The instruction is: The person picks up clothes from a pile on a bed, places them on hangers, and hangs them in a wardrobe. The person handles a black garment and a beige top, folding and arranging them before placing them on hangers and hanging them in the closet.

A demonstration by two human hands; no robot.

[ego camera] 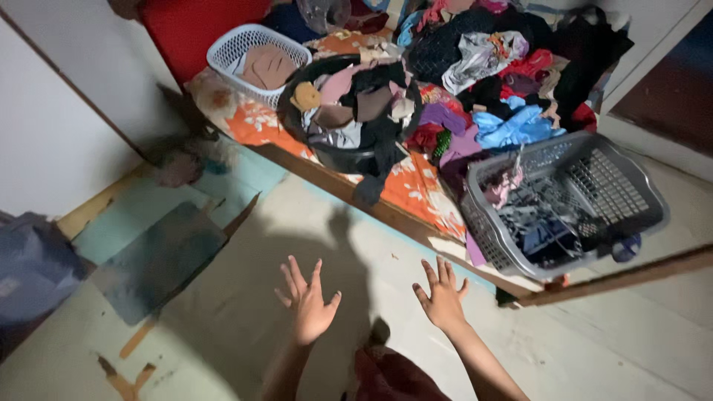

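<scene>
My left hand and my right hand are both stretched out over the floor, fingers spread, holding nothing. They hover a short way in front of a low bed edge. A grey plastic laundry basket tilts off the bed just beyond my right hand, with a few garments inside. A dark round tub heaped with clothes sits on the bed ahead of my left hand.
A white lattice basket with brown cloth stands at the back left. A big pile of mixed clothes covers the bed. A flat cardboard piece lies on the floor at left, a blue bag at far left.
</scene>
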